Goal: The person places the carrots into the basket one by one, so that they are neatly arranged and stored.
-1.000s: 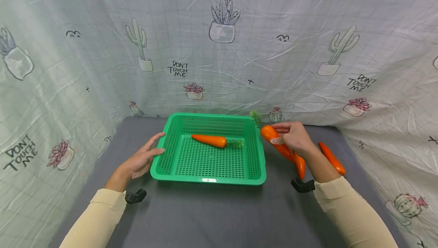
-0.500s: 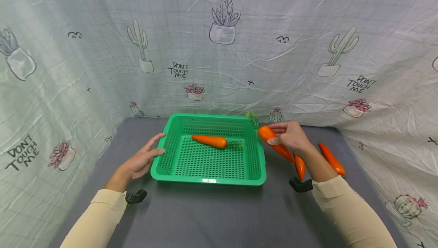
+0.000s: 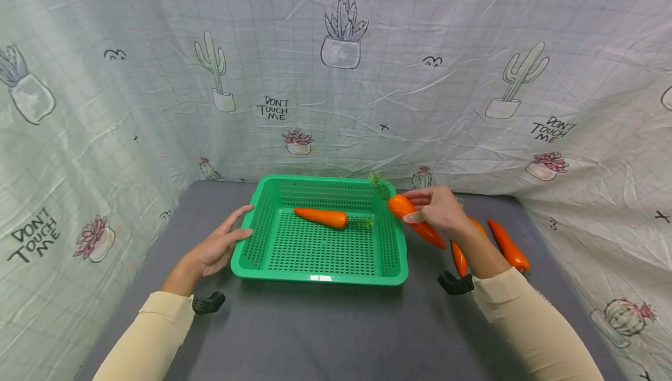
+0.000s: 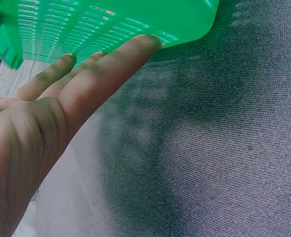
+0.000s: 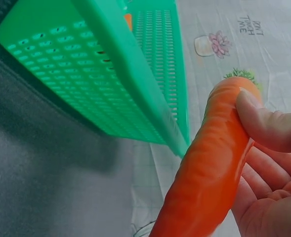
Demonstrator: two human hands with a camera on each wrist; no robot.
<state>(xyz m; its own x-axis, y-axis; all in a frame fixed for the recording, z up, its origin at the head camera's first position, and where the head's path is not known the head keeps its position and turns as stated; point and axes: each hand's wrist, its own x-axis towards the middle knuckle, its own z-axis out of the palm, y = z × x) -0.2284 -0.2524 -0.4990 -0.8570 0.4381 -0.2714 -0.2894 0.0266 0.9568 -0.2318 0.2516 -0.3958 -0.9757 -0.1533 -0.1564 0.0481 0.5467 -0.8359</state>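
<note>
A green perforated plastic basket (image 3: 319, 279) stands on the grey table, with one orange carrot (image 3: 321, 217) lying inside, its leafy end to the right. My left hand (image 3: 220, 245) touches the basket's left side, and its fingers look straight in the left wrist view, lying against the wall (image 4: 135, 24). My right hand (image 3: 438, 210) pinches a second carrot (image 3: 401, 206) between thumb and fingers near its thick end. This carrot is tilted, its green top over the basket's back right corner and its tip outside the right rim. The right wrist view shows its body (image 5: 209, 158) close beside the basket.
Another carrot (image 3: 508, 247) lies on the table (image 3: 325, 334) at the right. More orange carrot (image 3: 459, 259) shows beside my right forearm, which partly hides it. A patterned cloth (image 3: 336, 101) hangs behind the table and along both sides.
My right hand has moved left with the carrot, bringing its green top over the basket's rim. More of the carrots behind the right forearm shows. The left hand and basket have stayed in place.
</note>
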